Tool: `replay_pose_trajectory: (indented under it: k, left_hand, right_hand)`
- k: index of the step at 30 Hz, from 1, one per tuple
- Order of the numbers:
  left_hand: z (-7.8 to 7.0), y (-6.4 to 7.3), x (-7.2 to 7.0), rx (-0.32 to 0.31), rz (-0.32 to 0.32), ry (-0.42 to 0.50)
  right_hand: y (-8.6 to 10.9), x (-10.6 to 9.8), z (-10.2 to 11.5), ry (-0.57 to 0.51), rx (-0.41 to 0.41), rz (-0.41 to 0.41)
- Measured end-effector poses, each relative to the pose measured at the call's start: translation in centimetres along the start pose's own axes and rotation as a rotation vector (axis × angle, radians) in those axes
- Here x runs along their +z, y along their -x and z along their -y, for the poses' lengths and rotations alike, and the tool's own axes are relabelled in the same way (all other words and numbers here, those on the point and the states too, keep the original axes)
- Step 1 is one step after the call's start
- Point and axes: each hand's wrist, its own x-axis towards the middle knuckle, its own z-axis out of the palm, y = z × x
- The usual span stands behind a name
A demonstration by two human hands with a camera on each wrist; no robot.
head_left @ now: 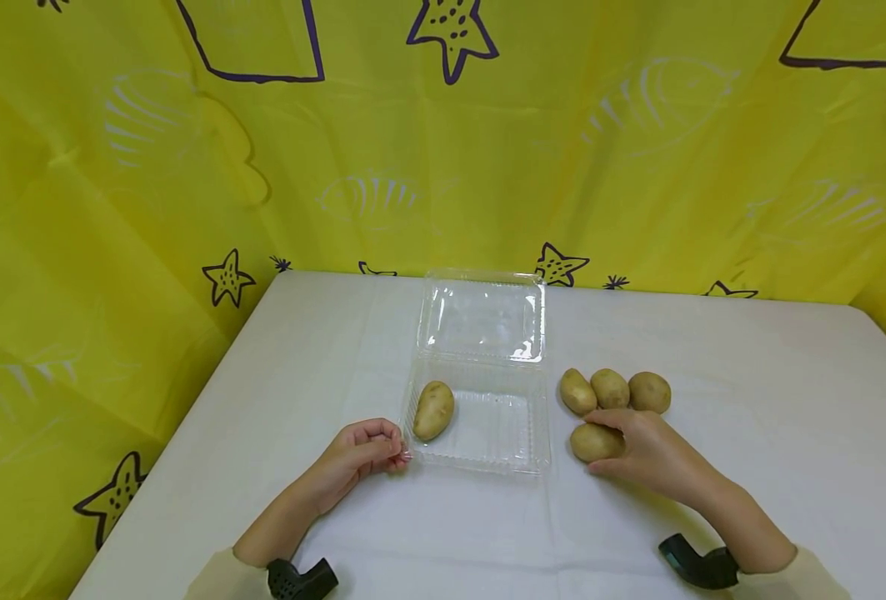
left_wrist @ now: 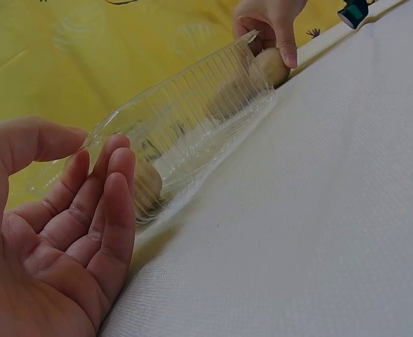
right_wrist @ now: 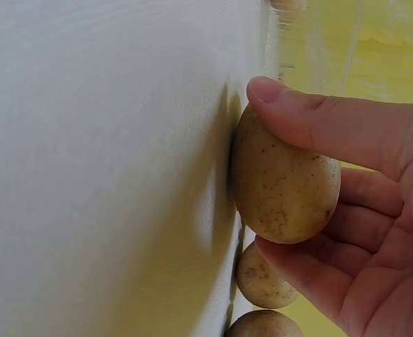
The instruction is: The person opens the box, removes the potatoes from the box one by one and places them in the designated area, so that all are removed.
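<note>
A clear plastic clamshell box (head_left: pixel 488 465) lies with its lid (head_left: pixel 480 321) folded back, away from the person. One potato (head_left: pixel 433 411) rests in the left part of its base. My left hand (head_left: pixel 363 458) pinches the box's front left corner between thumb and fingers, as the left wrist view (left_wrist: pixel 73 210) shows up close. To the right of the box, my right hand (head_left: pixel 648 450) grips a potato (right_wrist: pixel 285 182) with the thumb on one side and fingers on the other, low over the white cloth. Behind it three more potatoes (head_left: pixel 610 389) sit in a row.
A white cloth covers the table (head_left: pixel 788 417). Yellow patterned fabric (head_left: pixel 443 167) hangs along the back and left side. Dark wrist devices (head_left: pixel 701 562) sit on both forearms, near the cuffs.
</note>
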Motion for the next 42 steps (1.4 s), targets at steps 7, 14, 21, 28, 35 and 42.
replay_pose_trajectory:
  k: [7,14,21,28,35,42]
  left_hand:
    - [0.1,0.0,0.0,0.002,0.001,0.001]
    - [0.0,0.0,0.0,-0.001,0.003,0.001]
    - [0.1,-0.1,0.0,-0.007,0.003,0.0]
    - [0.0,-0.1,0.1,-0.003,-0.009,-0.005]
    - [0.0,-0.1,0.1,0.001,-0.001,0.0]
    - [0.0,0.0,0.1,0.014,0.003,0.006]
  right_hand:
    - [0.1,0.2,-0.2,-0.005,-0.005,-0.004]
    - [0.2,-0.2,0.4,0.007,0.03,-0.005]
    - [0.2,-1.5,1.6,0.0,0.027,-0.07]
    - [-1.4,-1.4,3.9,-0.09,-0.019,-0.079]
    - [-3.2,-0.2,5.5,-0.097,-0.076,-0.064]
    - [-5.2,3.0,7.0,-0.163,-0.108,-0.092]
